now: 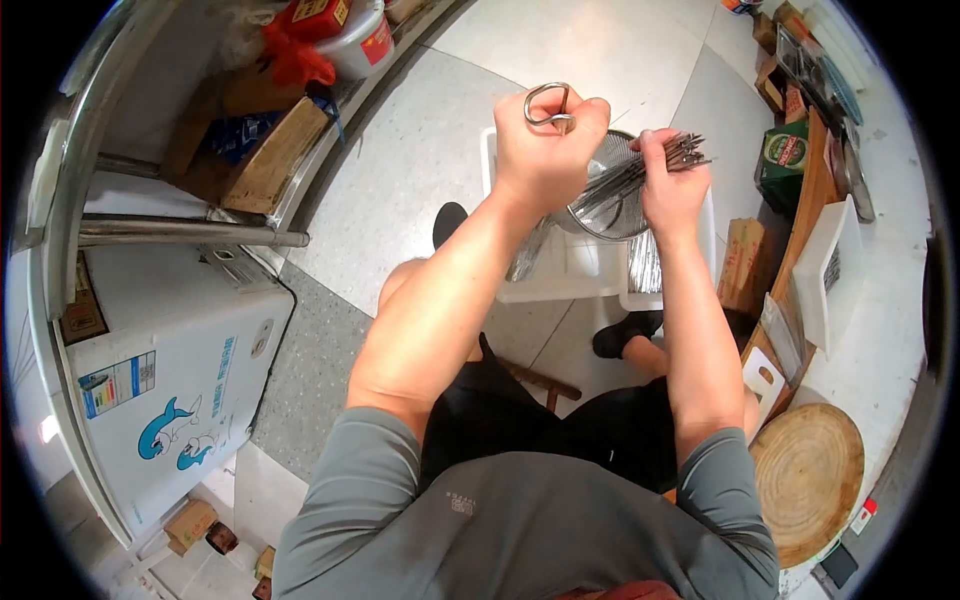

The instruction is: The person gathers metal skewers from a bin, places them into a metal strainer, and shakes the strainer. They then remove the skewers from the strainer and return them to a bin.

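My left hand is closed in a fist round a metal piece with a looped end; whether the loop belongs to the strainer is hidden. My right hand grips a bundle of thin metal skewers, its ends sticking out past the fingers. The bundle slants down-left over a round mesh strainer between my hands. Below are white plastic trays on the floor. More skewers lie in the right tray, and other thin sticks show under my left wrist.
A white appliance with dolphin pictures stands at the left, below a shelf with a cardboard box and white bucket. At the right are a green box, a white tray and a round wooden board.
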